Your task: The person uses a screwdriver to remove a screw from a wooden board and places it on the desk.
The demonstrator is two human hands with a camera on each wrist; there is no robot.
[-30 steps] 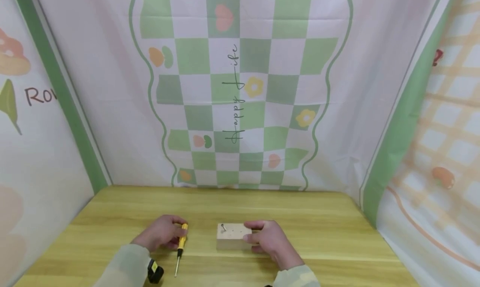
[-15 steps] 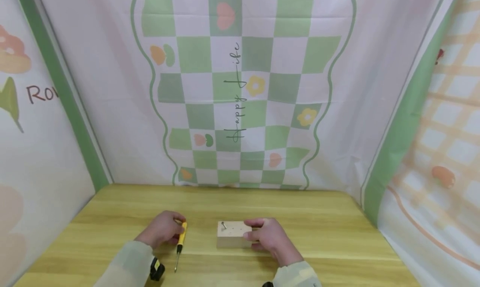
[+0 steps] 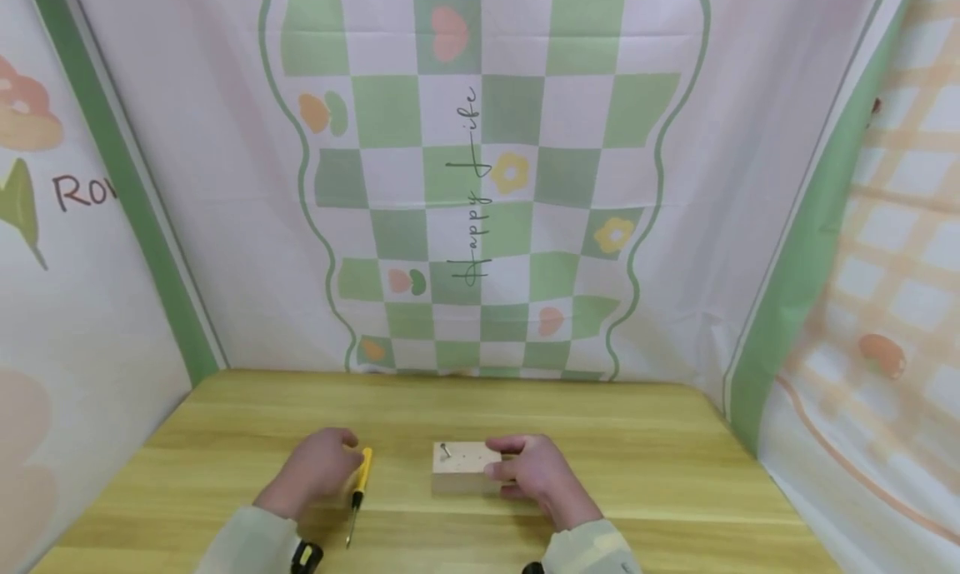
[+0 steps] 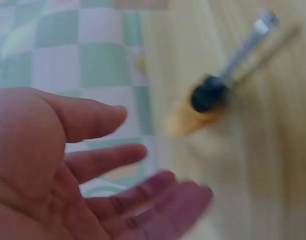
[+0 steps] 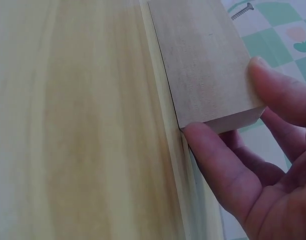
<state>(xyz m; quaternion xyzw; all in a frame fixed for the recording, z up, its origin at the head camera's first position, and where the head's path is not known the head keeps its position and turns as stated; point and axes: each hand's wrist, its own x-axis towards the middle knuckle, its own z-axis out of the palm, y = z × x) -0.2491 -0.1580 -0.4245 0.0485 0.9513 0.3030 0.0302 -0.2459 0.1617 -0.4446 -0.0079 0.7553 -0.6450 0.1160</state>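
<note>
A screwdriver with a yellow handle, black collar and metal shaft lies on the table, its tip toward the near edge. My left hand is just left of its handle. In the left wrist view the fingers are spread loosely and apart from the blurred screwdriver. My right hand grips the right end of a pale wooden block, thumb and fingers on its sides. A screw leans out of the block's top at the left, beside a few small holes. The right wrist view shows this screw threaded and silver.
The wood-grain table reaches back to a hanging cloth with green and white checks. More printed cloth hangs on the right, and a printed panel is on the left. Dark wrist devices show at both cuffs.
My left hand has let go of the screwdriver and drawn slightly left, leaving it on the table. The right hand stays on the block, which has hardly moved.
</note>
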